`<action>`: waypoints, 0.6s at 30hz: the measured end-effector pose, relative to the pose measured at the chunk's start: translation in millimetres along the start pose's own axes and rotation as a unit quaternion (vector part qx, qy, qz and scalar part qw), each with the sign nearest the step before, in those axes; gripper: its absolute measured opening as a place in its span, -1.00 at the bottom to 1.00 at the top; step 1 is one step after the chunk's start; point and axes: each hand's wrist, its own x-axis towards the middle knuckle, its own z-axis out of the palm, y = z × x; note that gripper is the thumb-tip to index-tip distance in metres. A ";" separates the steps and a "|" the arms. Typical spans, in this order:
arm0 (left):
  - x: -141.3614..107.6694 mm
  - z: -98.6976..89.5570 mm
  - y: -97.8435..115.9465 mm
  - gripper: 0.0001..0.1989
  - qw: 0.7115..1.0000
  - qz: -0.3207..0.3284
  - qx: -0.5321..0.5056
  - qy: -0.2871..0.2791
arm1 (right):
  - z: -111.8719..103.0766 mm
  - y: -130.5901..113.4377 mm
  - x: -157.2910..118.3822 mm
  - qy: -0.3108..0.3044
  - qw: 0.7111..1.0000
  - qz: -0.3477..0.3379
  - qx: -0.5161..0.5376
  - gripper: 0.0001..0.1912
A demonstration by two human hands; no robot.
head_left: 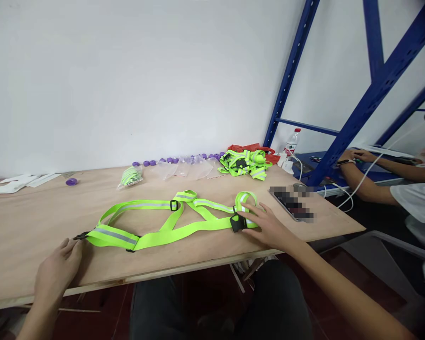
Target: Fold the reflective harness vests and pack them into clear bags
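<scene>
Step in hand, as far as I can judge: you're spreading and lining up the lime harness [184,232], which lies flat on the near part of the surface [31,212], stretched between your two hands. Your left hand [58,267] has its fingertips closed on the black end clip [81,235]. Your right hand [269,229] is spread, fingers apart, touching around the black box [238,222] at the other end. The hands are well apart.

Next move, my judgement: it calls for keeping both ends controlled and the straps untwisted; the right-hand loop stands up a bit and could flop over.

Counts: harness laid out, one. End clip, one. Black box, one. Strap sliders [174,205], three you can make out. Bagged lime straps [131,176], one packet. Pile of lime straps [246,163], one, pieces in it can't be counted. Purple roll [71,182] on its own, one; purple rolls by the wall [146,163], many, partly hidden, no firm count. Clear bags [198,167], several overlapping. Red bag [273,158], one visible behind the pile. Bottle [292,141], one. Blurred flat device [286,204], one. Co-worker's hands [363,156], two, off to your right.
</scene>
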 end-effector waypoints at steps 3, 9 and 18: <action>2.4 -0.7 1.3 -0.55 0.995 -0.041 0.086 -0.011 | -9.4 5.1 -4.7 0.021 1.000 0.014 -0.005 -0.54; 1.4 -4.7 27.4 -0.34 0.991 -0.036 0.111 -0.059 | -17.1 7.9 -4.2 0.014 1.000 0.019 0.000 -0.66; -9.1 11.8 38.1 -0.72 0.994 -0.070 -0.081 0.037 | -5.1 -0.6 4.3 -0.052 0.996 0.049 0.053 -0.64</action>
